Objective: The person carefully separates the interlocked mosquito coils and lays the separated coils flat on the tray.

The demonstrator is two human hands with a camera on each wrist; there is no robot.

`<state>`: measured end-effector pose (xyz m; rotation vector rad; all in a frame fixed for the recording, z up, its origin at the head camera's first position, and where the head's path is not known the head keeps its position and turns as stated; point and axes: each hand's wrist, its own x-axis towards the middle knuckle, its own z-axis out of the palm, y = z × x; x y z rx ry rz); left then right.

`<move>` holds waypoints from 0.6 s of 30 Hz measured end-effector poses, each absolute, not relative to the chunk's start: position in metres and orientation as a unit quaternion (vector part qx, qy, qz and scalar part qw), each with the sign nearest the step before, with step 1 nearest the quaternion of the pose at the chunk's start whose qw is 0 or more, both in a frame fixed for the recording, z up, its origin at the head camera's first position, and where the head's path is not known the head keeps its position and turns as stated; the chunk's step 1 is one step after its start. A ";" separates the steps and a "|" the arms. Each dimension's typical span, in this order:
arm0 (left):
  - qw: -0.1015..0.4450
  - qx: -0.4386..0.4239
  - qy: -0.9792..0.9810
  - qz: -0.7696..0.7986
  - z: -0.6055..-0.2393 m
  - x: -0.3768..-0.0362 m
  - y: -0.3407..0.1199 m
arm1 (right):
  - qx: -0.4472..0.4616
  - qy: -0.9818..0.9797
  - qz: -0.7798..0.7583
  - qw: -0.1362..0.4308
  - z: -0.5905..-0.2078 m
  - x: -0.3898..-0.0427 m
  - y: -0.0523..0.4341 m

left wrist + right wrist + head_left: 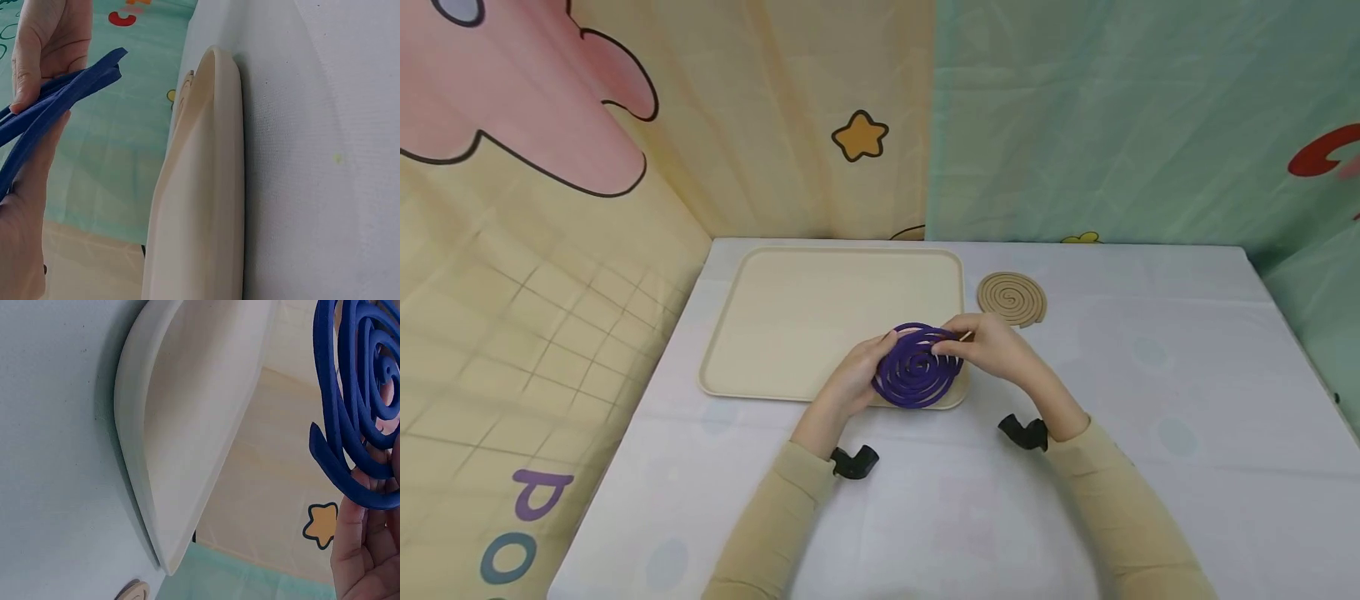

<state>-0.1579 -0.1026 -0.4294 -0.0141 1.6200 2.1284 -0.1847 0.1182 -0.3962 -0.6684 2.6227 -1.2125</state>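
Right now the purple spiral coil [917, 367] sits between both hands, lifted just above the near right corner of the cream tray [790, 317], which serves as the landmark. The left hand [853, 377] cups the coil's left rim from the side away from the tray's corner, fingers curled round the outer ring; the right hand [992, 346] comes in from the tray's right edge and pinches the coil's upper strands near its centre. Neither hand is nearer than the other: each is in contact, one at each side. The coil is round, so it has no true long axis; its flat face tilts up toward the head camera, with its near rim lower, over the tray's front lip.

It is a deep violet-blue, made of flat, narrow bands wound in nested rings with open gaps between them; it may be two coils interlocked, though the views are too close to be sure. A tan spiral coil [1012, 298] lies flat on the desk [1150, 400], just beyond the tray's right edge.
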 end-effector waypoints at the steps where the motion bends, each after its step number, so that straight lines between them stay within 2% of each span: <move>1: 0.228 -0.007 0.592 0.773 -0.429 -0.157 -0.102 | -0.225 0.882 -0.404 0.084 -0.395 -0.185 0.118; 7: 0.193 -0.015 0.594 0.781 -0.431 -0.156 -0.101 | -0.204 0.885 -0.414 0.055 -0.400 -0.186 0.117; 12: 0.184 -0.028 0.574 0.797 -0.435 -0.157 -0.102 | -0.180 0.879 -0.441 0.032 -0.406 -0.188 0.112; 18: 0.184 -0.034 0.527 0.829 -0.441 -0.158 -0.106 | -0.126 0.857 -0.494 0.070 -0.414 -0.193 0.108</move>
